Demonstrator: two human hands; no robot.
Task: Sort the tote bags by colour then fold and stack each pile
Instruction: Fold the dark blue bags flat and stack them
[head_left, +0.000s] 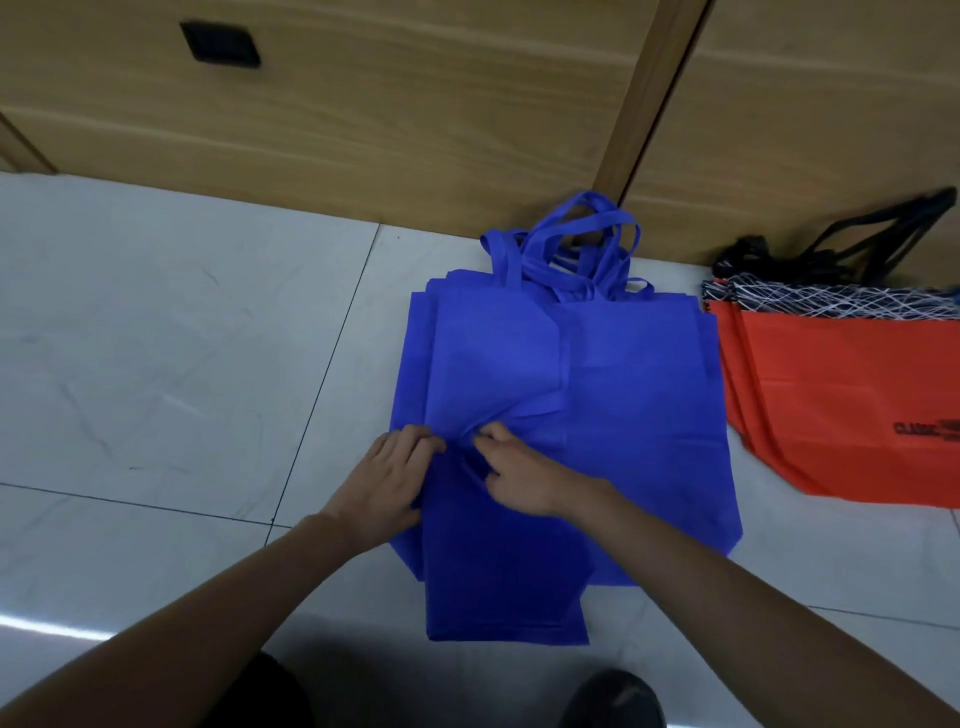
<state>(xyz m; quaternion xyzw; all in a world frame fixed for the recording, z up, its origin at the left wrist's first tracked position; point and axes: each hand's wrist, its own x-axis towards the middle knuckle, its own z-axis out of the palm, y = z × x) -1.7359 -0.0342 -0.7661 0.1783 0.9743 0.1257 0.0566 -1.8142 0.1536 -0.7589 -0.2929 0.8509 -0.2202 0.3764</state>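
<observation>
**Blue pile under folding**

Sorting looked done, and folding was in hand. On the tiled floor (156, 364), the left hand (387, 478) and right hand (519, 475) each pinched the bunched middle of the top blue bag (498, 561). It lay on the blue pile (639, 415), beside the orange pile (841, 415). The thin, matte fabric creased limply. Next, I judged, it needed drawing flat and square.

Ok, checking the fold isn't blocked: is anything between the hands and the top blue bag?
Nothing visible. Left hand and right hand both pinch the top blue bag; the orange bags lie to the right, clear of the hands.
</observation>
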